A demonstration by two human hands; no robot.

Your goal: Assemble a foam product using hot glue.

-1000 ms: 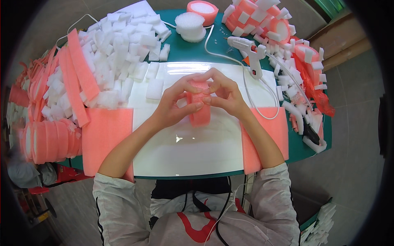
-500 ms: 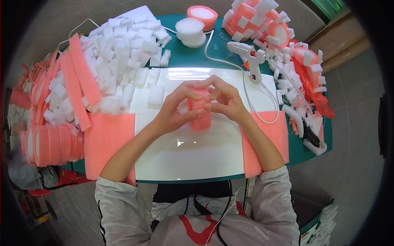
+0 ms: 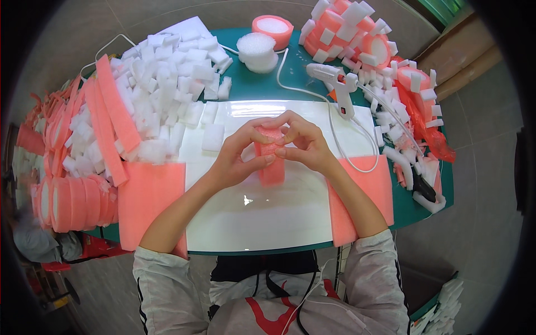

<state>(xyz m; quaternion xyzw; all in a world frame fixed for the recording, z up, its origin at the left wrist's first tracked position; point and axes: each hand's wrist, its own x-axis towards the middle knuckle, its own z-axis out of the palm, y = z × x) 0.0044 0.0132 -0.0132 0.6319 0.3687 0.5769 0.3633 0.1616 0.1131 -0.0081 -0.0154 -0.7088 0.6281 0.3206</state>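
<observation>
head view: both hands still grip pink foam strip.

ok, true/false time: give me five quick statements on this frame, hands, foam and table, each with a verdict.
1. Both hands hold one pink foam strip over the white board. True.
2. The right hand grips the glue gun. False: the glue gun lies untouched on the table, beyond the hands.
3. The pile of white foam blocks sits to the person's left. True.
4. The left hand rests flat on the table. False: it is curled around the strip.
5. The table top is red. False: it is teal green.
</observation>
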